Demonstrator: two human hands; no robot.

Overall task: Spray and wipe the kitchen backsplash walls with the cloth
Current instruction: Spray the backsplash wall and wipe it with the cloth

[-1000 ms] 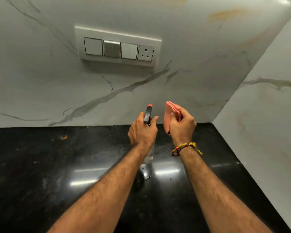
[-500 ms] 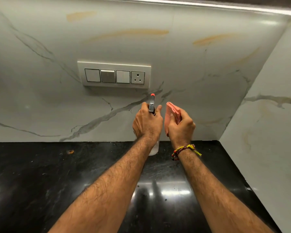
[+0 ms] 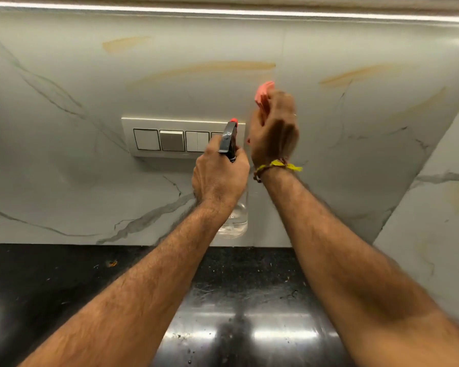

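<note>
Biggest thing here is the wall [image 3: 64, 194], glossy white marble-look slab with grey veins and a few rusty orange smears across the upper part, and it turns a corner on the right where a second panel runs out of frame. A bright light strip along the top edge is partly cut off. Below is the counter [image 3: 51, 292], polished black stone with speckles and glare patches, its near edge hidden by the forearms. The switch plate [image 3: 170, 139] is a flat off-white rectangle with square rockers, one of them brushed grey, but its right end is covered by the bottle and hand so you can't see what's there. Left hand [image 3: 219, 178] is wrapped tight round the neck of the bottle [image 3: 235, 218], fingers curled, index finger side hidden so can't tell if it's on the trigger; the clear plastic body pokes out under the fist with liquid in the bottom, black head with a red tip up top. Right hand [image 3: 273, 128] is pretty blurry, raised near the wall right of the plate, fingers bunched round the cloth [image 3: 264, 92], a pink wad only showing above the knuckles. Can't say if the cloth touches the wall. A woven band [image 3: 278, 165] with a yellow tail sits on that wrist.
</note>
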